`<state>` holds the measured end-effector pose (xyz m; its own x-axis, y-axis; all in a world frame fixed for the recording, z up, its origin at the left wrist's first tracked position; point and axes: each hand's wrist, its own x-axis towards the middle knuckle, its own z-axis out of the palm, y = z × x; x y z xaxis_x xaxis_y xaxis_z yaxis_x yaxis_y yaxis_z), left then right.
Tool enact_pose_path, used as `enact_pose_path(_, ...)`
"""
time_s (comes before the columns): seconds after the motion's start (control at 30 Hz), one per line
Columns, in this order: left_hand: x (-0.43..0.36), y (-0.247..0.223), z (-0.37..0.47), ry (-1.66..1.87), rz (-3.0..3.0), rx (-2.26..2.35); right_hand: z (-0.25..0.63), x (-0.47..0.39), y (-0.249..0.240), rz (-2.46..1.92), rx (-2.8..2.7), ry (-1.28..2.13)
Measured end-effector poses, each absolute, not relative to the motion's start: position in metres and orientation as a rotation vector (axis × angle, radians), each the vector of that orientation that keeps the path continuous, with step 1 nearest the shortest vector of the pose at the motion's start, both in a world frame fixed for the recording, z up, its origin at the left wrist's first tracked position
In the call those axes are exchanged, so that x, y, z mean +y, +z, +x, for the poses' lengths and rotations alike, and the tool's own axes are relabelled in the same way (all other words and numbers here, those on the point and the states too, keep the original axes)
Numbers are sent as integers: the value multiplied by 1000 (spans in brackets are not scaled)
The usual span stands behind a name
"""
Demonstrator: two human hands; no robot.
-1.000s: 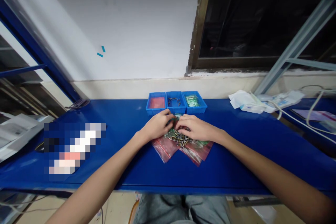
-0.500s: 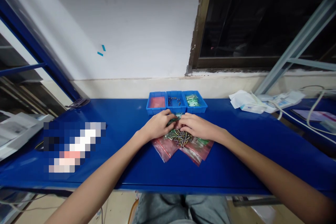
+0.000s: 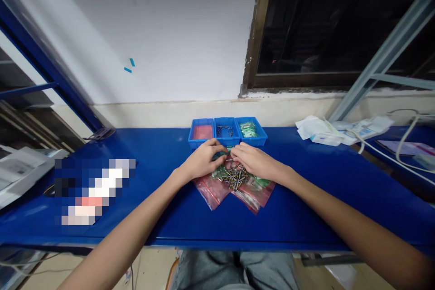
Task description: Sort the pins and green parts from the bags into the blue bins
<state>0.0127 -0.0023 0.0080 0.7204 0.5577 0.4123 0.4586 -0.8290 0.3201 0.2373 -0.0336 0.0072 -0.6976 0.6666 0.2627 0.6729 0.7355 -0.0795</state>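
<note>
A heap of screws [image 3: 236, 178] lies on two pinkish-red zip bags [image 3: 211, 192] at the middle of the blue table, with green packets [image 3: 261, 181] among them. My left hand [image 3: 206, 158] rests at the heap's left back edge, fingers curled with a gap to the thumb. From the right, my right hand [image 3: 252, 159] reaches over the back of the pile, its fingers bent together; what they hold, if anything, is too small to name. Just behind stand three joined blue bins: red bags [image 3: 203, 132] left, some screws [image 3: 224, 130] middle, green packets [image 3: 248, 129] right.
White packages [image 3: 317, 131] and white cables [image 3: 377, 154] lie at the right back of the blue table [image 3: 163, 217]. A white tray [image 3: 27, 172] stands at the far left, near a pixelated patch. Metal posts rise on both sides.
My right fingers have drawn slightly back from the heap, and more of the screws and red bag shows between my hands. The view has shifted a little.
</note>
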Motion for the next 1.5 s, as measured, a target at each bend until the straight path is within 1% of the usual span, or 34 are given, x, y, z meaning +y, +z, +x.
enact_pose_path(0.17,-4,10,13,760,2705,743,237,-33,6,-1134,-2564,-98)
enact_pose_path(0.43,-5,14,14,871,2642,765,232,-34,5,-1197,-2388,62)
enact_pose_path(0.7,-4,10,15,1016,2582,861,230,-37,10,-1266,-2403,90)
enact_pose_path(0.83,-5,10,13,1128,2641,839,228,-38,12,-1295,-2372,98)
enact_pose_path(1.0,-10,9,14,1037,2839,788,227,-38,13,-1251,-2273,199)
enact_pose_path(1.13,-11,6,15,1035,2870,843,224,-42,16,-1163,-2270,281)
enact_pose_path(1.33,-10,4,18,1141,2655,869,221,-46,21,-1130,-2217,380)
enact_pose_path(1.5,-13,6,21,1179,2416,862,223,-42,17,-1169,-2213,351)
